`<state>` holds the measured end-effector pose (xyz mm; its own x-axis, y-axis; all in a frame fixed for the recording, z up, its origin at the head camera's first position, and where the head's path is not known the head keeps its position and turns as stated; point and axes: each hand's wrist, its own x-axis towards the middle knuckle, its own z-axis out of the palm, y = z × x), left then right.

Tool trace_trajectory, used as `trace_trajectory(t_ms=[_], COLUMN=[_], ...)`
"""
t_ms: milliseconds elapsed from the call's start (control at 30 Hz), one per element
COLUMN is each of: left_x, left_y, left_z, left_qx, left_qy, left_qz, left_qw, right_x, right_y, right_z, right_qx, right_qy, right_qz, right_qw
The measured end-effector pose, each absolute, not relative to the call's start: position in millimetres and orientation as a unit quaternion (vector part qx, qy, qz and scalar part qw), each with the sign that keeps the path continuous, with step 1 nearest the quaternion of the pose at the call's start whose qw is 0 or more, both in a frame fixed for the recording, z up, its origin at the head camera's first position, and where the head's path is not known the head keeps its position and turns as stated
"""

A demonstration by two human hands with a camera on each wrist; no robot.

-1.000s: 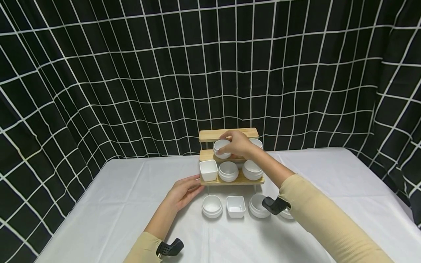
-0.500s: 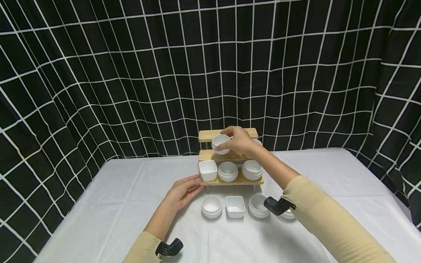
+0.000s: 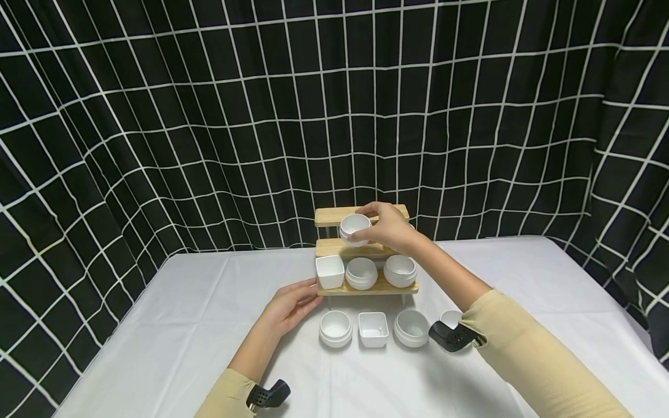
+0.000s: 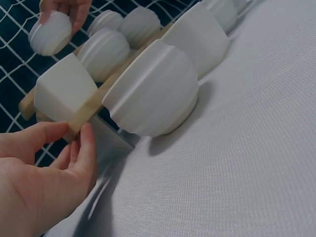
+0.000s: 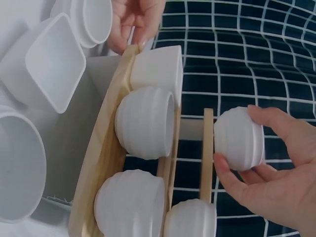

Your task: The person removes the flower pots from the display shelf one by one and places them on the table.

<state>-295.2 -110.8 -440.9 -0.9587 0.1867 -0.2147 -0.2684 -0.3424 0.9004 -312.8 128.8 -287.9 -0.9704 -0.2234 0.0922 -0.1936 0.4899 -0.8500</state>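
Step in hand: the right hand (image 3: 384, 225) carries a small round white cup (image 3: 355, 229) in the air between the middle and top tiers of the wooden stepped rack (image 3: 366, 288); by the look of it, the cup is being shifted from one tier to another.
Where the cup is: clear of every shelf, just in front of the top shelf (image 3: 329, 215) and above the middle shelf (image 3: 330, 247), mouth facing up in the head view.
Right fingers: curled round the cup, thumb on the near side and fingertips over the far rim; the right wrist view shows the same cup (image 5: 240, 138) held by its wall, the grip narrow and full.
Left hand: the left hand (image 3: 290, 303) rests on the bench (image 3: 183, 325) at the rack's left end.
Left fingers: nearly straight and relaxed, with fingertips (image 4: 85, 143) touching the edge of the lowest shelf beside the square cup (image 4: 63, 94); they hold nothing and seem to steady the rack.
Next move, as a judgement: the cup needs a level, free spot on a shelf and a gentle lowering so it does not knock the neighbouring cup, while the left hand braces the light rack.
Nearby: two round cups (image 3: 362, 271) on the lowest shelf, and a row of cups (image 3: 373, 328) on the bench in front.
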Motion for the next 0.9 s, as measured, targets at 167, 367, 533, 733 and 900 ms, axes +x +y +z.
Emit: trace_trajectory(t_ms=[167,367,533,733,900], left_x=[-293,-294,-295,-295,-295], left_y=[-110,-111,-111,-111,-111], left_z=[-440,-441,-440,-440,-440], left_qx=[-0.036,-0.03,-0.029,-0.035,-0.03], left_qy=[0.561,0.562,0.569,0.57,0.567], left_qz=[0.816,0.816,0.811,0.811,0.812], left_qw=[0.134,0.133,0.133,0.131,0.133], right_x=[-308,-302,-298,-289,-278], right_y=[132,135,136,136,136], right_z=[-290,-292,-294,-297,-298], right_qx=[-0.134,-0.147,-0.162,-0.159,-0.169], right_qy=[0.854,0.849,0.849,0.848,0.846], right_qz=[-0.502,-0.508,-0.503,-0.505,-0.506], right_qw=[0.015,0.012,-0.005,-0.005,0.001])
